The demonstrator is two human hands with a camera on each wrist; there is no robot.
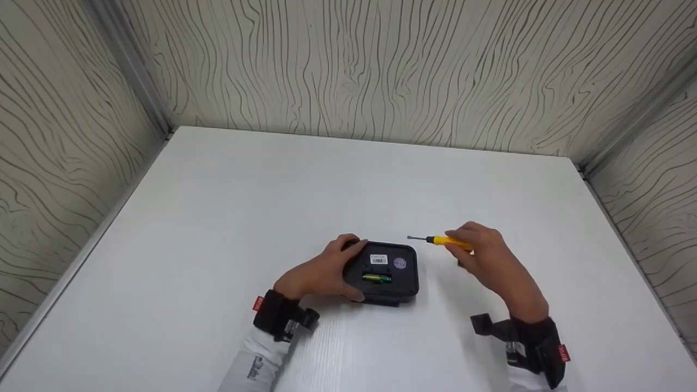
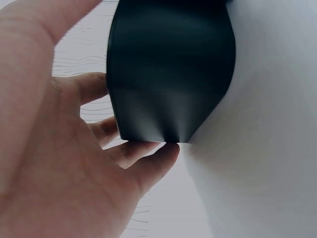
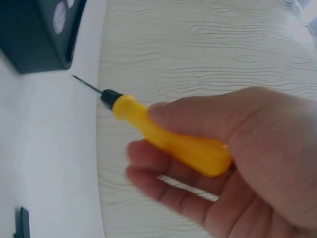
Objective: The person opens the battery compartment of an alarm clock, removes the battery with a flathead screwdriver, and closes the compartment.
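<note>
A black box-shaped device (image 1: 356, 270) with rounded corners lies on the white table, its back facing up. On that back are a white barcode label (image 1: 379, 259), a round purple sticker (image 1: 400, 263) and an uncovered slot with a green battery (image 1: 377, 278) in it. My left hand (image 1: 328, 274) grips the device's left end, thumb at the near edge and fingers on the far side. My right hand (image 1: 482, 247) holds a screwdriver (image 3: 168, 139) by its yellow handle, between thumb and fingers. Its thin metal tip points at the device and stands apart from it.
A small dark piece (image 3: 22, 223) lies on the table beneath my right hand. Wood-grain-patterned panels (image 1: 348, 71) enclose the white table (image 1: 218, 190) at the back and sides, with metal posts at the corners.
</note>
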